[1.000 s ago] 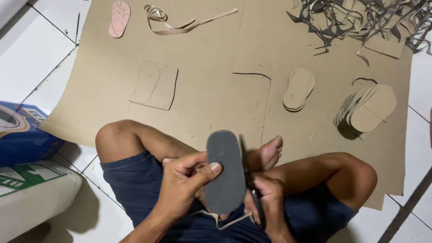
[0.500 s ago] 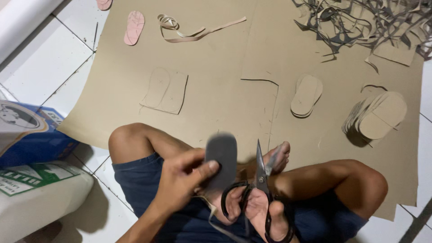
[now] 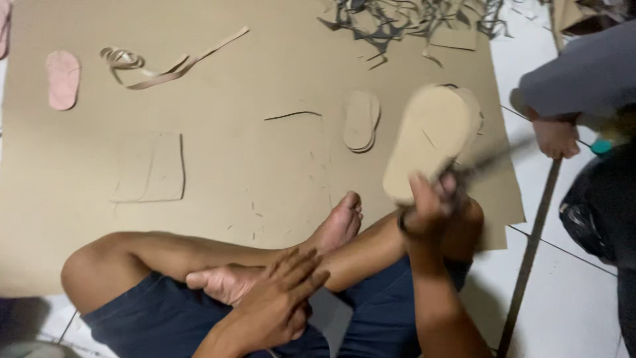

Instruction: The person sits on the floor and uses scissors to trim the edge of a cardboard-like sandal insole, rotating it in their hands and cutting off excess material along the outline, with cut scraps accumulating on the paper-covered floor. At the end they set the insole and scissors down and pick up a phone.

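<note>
From the head camera, the right hand [image 3: 429, 205] is raised over the right knee, its fingers [image 3: 421, 196] wrapped around a blurred pair of scissors [image 3: 483, 162] and touching the lower edge of a tan sole-shaped cutout [image 3: 430, 139]. The cutout is a flat, matte oval of cardboard-like material with rounded ends; its long axis runs from lower left to upper right, the broader end pointing up and right, away from the person. It is lifted above the cardboard sheet [image 3: 232, 152] spread on the tiled floor. The scissors stick out to the right as a dark streak; motion blur hides whether the blades are apart.

The left hand [image 3: 281, 298] lies low over the crossed legs, fingers [image 3: 301, 265] spread and fairly straight, holding nothing, resting on the upturned foot [image 3: 222, 282].

A small stack of like soles [image 3: 362, 119] lies flat on the sheet just left of the lifted one. Farther left are a pink sole [image 3: 63, 79], curled tan strips [image 3: 165, 63], and a squarish offcut [image 3: 151, 169]. Dark scraps [image 3: 411, 20] litter the far edge. Another person's foot [image 3: 555, 136] stands at right.
</note>
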Motion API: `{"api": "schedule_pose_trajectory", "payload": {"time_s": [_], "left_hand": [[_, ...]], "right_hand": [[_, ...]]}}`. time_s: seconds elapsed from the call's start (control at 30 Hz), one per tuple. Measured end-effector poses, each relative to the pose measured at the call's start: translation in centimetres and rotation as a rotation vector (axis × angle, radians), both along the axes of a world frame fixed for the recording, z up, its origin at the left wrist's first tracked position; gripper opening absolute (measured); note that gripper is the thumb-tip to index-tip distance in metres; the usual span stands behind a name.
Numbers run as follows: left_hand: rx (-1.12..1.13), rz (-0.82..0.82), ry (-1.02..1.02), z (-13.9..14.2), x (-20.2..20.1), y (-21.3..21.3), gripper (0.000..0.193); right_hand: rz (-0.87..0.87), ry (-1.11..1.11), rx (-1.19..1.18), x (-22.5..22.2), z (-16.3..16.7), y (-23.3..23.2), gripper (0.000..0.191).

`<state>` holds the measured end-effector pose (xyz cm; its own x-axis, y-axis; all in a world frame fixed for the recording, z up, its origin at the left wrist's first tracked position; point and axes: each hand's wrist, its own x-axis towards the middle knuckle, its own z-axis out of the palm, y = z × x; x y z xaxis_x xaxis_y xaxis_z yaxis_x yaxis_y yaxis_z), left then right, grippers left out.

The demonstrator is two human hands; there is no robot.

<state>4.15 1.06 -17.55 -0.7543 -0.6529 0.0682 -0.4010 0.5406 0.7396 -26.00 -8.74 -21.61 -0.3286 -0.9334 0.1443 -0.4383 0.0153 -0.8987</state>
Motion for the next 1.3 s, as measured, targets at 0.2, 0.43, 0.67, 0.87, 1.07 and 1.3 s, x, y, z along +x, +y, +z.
{"api": "schedule_pose_trajectory", "payload": {"time_s": [0.2,0.43,0.67,0.87,1.07,1.3], "left_hand": [[0.095,-0.117,0.125,-2.4,0.0,1.3,0.09],[0.12,0.241,0.147,-3.7,1.0,1.1,0.049],[1.023,1.033,1.085,-0.6,-1.7,-1.0,0.033],[0.931,0.961,1.268,3.8,-0.2,-2.7,0.03],[0.998,0.878,1.281,7.1,1.1,-2.3,0.029],[0.674,0.915,0.881,7.6,0.2,-0.7,0.028]], "right_hand": [[0.139,-0.29,0.278,0.4,-0.8,-3.6,0.019],[0.235,-0.331,0.188,3.1,-0.9,2.3,0.019],[0.566,-0.423,0.039,7.5,1.0,8.3,0.033],[0.657,-0.438,0.227,8.3,3.5,9.9,0.031],[0.717,-0.602,0.679,7.2,4.0,11.3,0.023],[0.696,-0.465,0.385,8.7,5.0,11.5,0.018]]}}
